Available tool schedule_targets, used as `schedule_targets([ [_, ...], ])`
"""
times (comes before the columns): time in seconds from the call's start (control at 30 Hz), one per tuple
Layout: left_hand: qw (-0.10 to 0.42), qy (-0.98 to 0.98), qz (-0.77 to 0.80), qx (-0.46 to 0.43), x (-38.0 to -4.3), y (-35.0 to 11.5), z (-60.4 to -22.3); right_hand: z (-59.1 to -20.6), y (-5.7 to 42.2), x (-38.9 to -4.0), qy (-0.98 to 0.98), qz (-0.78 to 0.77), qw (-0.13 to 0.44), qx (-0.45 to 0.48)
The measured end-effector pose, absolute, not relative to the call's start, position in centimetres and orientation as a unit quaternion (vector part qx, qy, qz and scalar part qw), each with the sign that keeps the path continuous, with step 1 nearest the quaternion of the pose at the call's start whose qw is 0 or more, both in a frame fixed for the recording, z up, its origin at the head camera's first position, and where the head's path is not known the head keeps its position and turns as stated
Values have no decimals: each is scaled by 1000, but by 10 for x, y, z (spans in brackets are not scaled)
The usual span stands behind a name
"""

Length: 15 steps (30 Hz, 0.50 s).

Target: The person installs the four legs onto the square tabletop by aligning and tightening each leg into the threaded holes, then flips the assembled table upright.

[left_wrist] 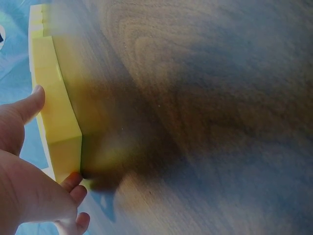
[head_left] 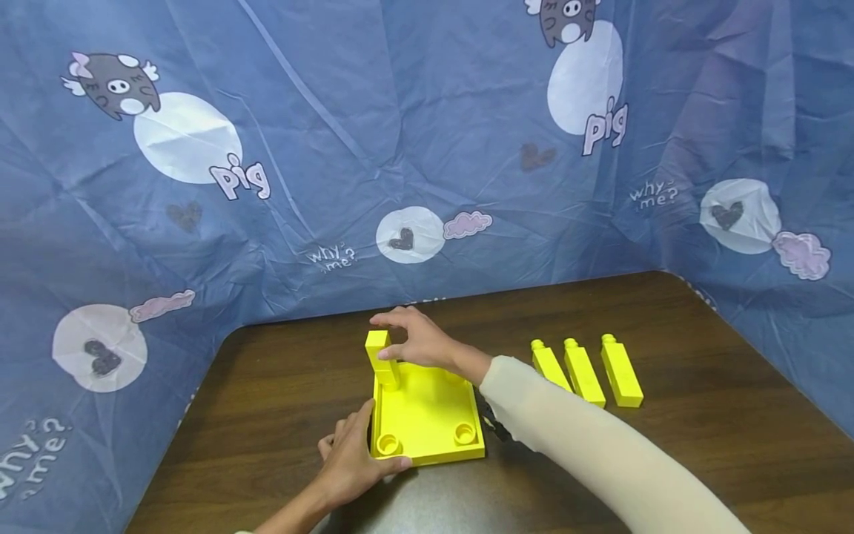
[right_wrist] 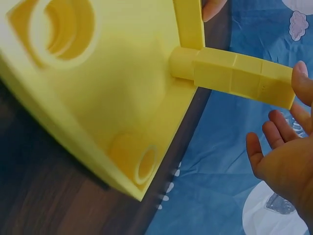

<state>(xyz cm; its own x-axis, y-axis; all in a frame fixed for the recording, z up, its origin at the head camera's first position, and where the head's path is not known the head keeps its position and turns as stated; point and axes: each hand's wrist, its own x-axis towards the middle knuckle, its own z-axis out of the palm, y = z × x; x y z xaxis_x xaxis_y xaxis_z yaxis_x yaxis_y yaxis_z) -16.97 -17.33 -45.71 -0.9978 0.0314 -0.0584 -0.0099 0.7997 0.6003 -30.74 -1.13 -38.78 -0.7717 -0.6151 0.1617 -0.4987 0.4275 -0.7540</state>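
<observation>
Gripping the yellow tray (head_left: 430,415) by its near left corner, our left hand (head_left: 350,449) seems to brace it while our right hand (head_left: 423,341) thumbs a leg (right_wrist: 242,76) upright in the far left socket (right_wrist: 182,62); whether the fingers pinch, we cannot tell.

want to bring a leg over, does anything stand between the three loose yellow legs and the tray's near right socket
Yes: in the head view, the right sleeve crosses between the three loose legs and the near right socket. A dark, partly hidden, unidentifiable item also shows beside the tray.
</observation>
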Motion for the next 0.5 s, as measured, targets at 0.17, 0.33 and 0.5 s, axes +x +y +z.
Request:
schedule_targets([
  [0.17,31,949,315,7,-168,-173,-457,-389,7,-301,829,-435,56,-348],
  [0.33,18,950,311,15,-166,-173,-455,-389,27,-291,836,-405,43,-367],
  [0.5,9,950,311,19,-166,-172,-454,-386,49,-276,837,-396,41,-376],
])
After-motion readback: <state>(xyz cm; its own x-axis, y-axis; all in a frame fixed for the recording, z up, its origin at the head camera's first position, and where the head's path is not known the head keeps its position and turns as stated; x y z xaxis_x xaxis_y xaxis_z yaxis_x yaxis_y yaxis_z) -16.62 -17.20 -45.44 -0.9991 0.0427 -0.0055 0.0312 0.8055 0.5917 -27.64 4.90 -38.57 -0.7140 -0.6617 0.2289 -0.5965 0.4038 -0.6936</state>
